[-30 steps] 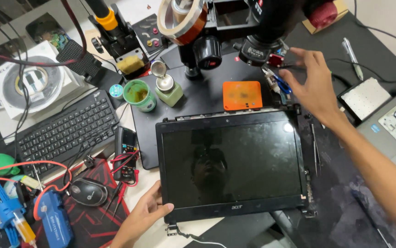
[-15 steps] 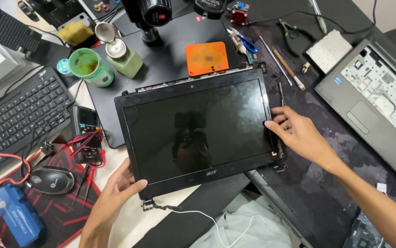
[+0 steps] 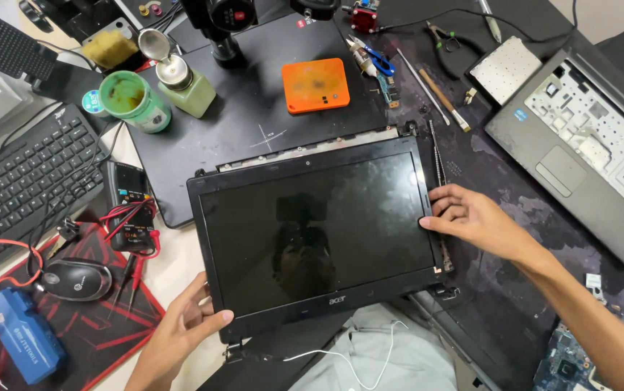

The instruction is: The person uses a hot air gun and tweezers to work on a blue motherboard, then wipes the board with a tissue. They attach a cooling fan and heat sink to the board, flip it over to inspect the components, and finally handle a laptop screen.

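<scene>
A detached black laptop screen panel [image 3: 319, 232] lies face up on the dark work mat, its hinges showing at the lower corners. My left hand [image 3: 181, 329] grips its lower left corner, thumb on the bezel. My right hand [image 3: 471, 217] holds the right edge, fingertips on the bezel beside the metal hinge bracket [image 3: 438, 181]. A thin white cable [image 3: 348, 355] trails below the panel.
An orange box [image 3: 315, 85], a green cup [image 3: 131, 101], a green bottle [image 3: 185, 87] and a microscope stand [image 3: 221, 29] sit behind the panel. Keyboard [image 3: 22, 181], mouse [image 3: 76, 279] and multimeter [image 3: 132, 210] lie left. A stripped grey laptop base [image 3: 587, 152], pliers [image 3: 446, 40] and tools lie right.
My right hand came back from the tools at the far right and took the panel's right edge. My left hand slid onto the lower left corner. The view shifted closer.
</scene>
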